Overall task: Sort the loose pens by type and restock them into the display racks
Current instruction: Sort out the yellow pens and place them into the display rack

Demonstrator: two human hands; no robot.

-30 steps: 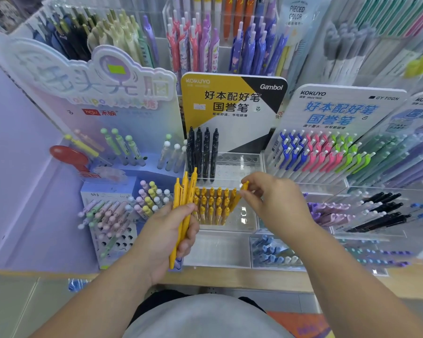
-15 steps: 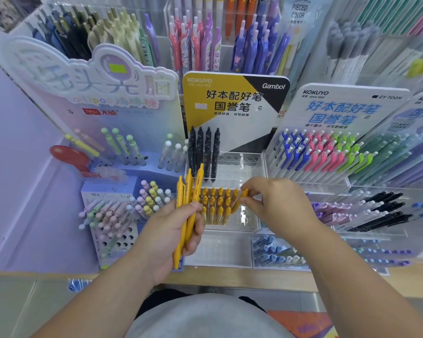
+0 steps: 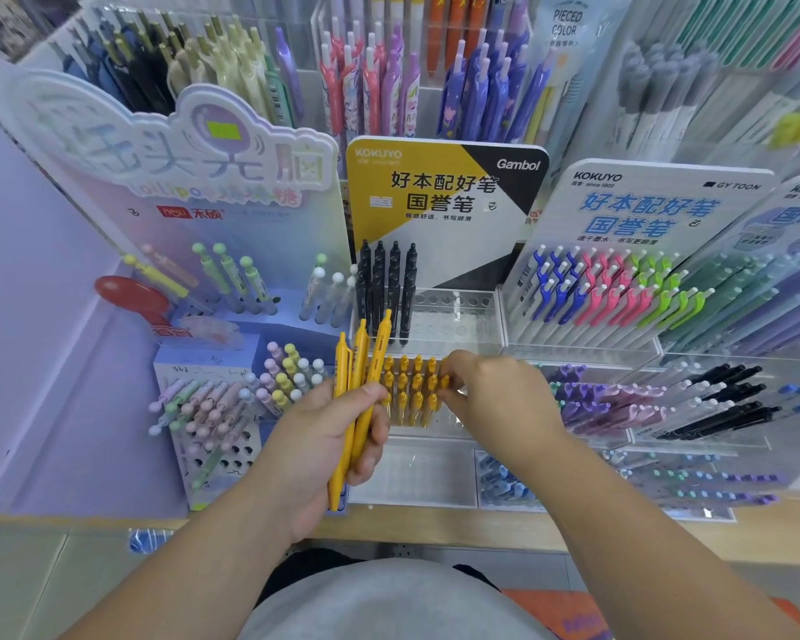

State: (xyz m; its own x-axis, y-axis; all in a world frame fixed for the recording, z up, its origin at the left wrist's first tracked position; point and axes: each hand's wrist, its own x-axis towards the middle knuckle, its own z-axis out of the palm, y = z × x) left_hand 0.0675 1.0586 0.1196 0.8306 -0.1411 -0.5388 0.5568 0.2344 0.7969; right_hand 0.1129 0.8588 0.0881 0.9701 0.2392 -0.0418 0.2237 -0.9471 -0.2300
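Three yellow pens [image 3: 360,394] stand bunched in the left hand [image 3: 324,450], whose fingers close around their barrels, tips pointing up. Just beside them, the right hand [image 3: 495,394] reaches into the clear rack [image 3: 453,311] below the yellow-and-black sign [image 3: 439,200], its fingertips [image 3: 449,399] pinched among the racked yellow pens [image 3: 412,385]; whether they grip one I cannot tell. Black pens [image 3: 389,279] stand behind.

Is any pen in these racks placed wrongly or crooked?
Yes. In the pastel rack at the lower left, the ball-topped pens lean in mixed directions and cross each other. The yellow pens in the clear rack stand in tidy rows.
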